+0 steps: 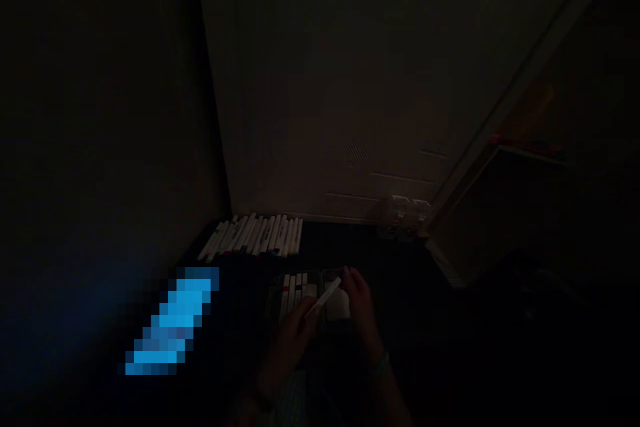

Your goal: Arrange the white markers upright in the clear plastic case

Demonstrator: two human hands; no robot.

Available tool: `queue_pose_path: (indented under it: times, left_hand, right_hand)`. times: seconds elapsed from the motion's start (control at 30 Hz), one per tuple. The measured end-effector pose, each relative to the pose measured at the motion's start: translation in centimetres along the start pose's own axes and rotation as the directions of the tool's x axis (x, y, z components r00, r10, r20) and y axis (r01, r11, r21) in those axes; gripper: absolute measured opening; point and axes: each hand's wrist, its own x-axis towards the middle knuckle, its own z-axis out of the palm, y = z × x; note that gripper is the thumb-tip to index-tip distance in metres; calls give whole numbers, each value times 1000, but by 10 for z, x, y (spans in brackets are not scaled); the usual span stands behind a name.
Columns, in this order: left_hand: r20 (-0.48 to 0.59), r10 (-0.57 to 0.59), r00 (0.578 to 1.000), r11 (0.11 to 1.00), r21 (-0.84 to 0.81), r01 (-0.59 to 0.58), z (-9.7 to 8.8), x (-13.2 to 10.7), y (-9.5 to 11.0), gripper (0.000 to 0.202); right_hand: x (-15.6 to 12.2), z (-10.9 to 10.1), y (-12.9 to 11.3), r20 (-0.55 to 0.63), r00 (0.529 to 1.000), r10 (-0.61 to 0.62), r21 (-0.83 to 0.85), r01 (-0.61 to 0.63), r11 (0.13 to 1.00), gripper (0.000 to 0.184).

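The room is very dark. My left hand [295, 333] is closed on a white marker pen [324, 298], which points up and to the right. My right hand [363, 310] is at the pen's upper end, fingers curled around its tip or cap. Just behind both hands lies an open case [300, 290] holding several white markers. A row of several more white markers [255, 237] lies on the dark floor farther back, near the wall.
A glowing blue pixelated patch [173, 320] lies on the floor at the left. Small clear boxes [403, 217] stand at the foot of the pale wall. A dark piece of furniture [510, 213] stands at the right.
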Motion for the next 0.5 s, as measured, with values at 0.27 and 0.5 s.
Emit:
queue_pose_path:
  times: [0.27,0.5]
  left_hand:
    - [151,310,939,752,565,-339,-43,-9,-26,55]
    - [313,399,862,550,670,-499,-44,10,-52,66]
  right_hand:
    - [8,-30,5,-191,982,-1,65,14,998,43]
    - [9,-18,10,-187,982,-22,27,27,999,40]
